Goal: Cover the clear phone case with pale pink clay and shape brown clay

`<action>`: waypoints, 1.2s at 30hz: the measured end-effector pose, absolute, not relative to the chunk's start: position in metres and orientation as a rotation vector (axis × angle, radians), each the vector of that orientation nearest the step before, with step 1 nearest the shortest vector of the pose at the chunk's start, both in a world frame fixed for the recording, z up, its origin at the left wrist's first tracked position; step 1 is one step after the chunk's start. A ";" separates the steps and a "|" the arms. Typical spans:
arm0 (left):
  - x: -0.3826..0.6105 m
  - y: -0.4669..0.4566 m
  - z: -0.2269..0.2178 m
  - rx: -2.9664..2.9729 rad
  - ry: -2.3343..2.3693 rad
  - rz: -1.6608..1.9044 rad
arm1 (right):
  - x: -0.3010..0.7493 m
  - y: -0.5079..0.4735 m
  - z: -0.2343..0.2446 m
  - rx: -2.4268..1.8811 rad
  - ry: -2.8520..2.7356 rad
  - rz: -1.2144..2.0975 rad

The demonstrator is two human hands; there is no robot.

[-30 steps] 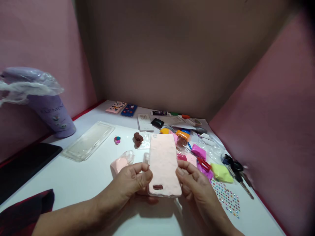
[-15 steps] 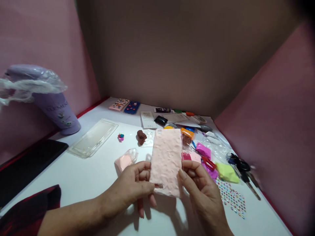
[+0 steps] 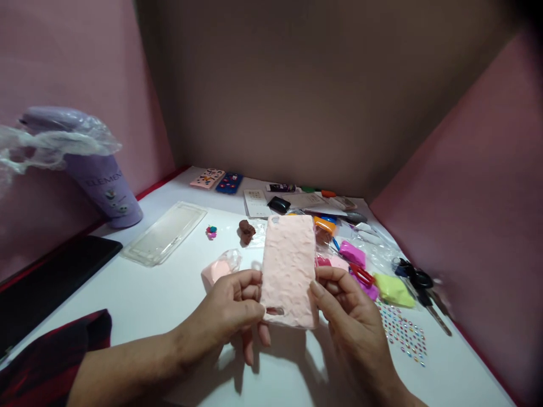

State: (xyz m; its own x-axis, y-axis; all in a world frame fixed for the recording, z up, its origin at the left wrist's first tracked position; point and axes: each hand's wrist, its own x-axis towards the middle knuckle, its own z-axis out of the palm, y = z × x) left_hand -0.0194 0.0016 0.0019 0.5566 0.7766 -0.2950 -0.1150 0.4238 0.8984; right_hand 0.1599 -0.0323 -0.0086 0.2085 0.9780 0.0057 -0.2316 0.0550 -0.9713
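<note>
A phone case (image 3: 289,265) covered in bumpy pale pink clay is held up above the white table, with a cut-out near its top left and another near its lower left. My left hand (image 3: 229,311) pinches its lower left edge, thumb beside the lower cut-out. On the opposite edge, my right hand (image 3: 352,316) grips it between thumb and fingers. Just behind my left hand lies a bag of pale pink clay (image 3: 218,269). A lump of brown clay (image 3: 246,232) sits farther back, beside a small multicoloured clay bit (image 3: 211,232).
At left are a clear plastic tray (image 3: 165,234), a purple tumbler (image 3: 106,189) and a black slab (image 3: 55,288). Two decorated cases (image 3: 229,182) lie at the back. To the right are clay packets (image 3: 394,289), keys (image 3: 419,280) and a gem sticker sheet (image 3: 405,333).
The case has tilted to face me more and risen slightly in view. My left thumb has shifted left, uncovering the lower cut-out. Both hands keep hold.
</note>
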 end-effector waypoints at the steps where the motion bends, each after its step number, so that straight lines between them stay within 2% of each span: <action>1: -0.019 0.002 0.003 0.968 0.786 0.646 | 0.160 -0.032 -0.008 -1.106 -0.892 1.134; 14: -0.014 0.001 0.010 1.128 0.923 0.574 | 0.157 -0.035 -0.003 -1.147 -1.036 1.022; 36: -0.015 -0.002 0.003 1.146 0.908 0.625 | 0.156 -0.039 -0.005 -1.109 -1.061 1.023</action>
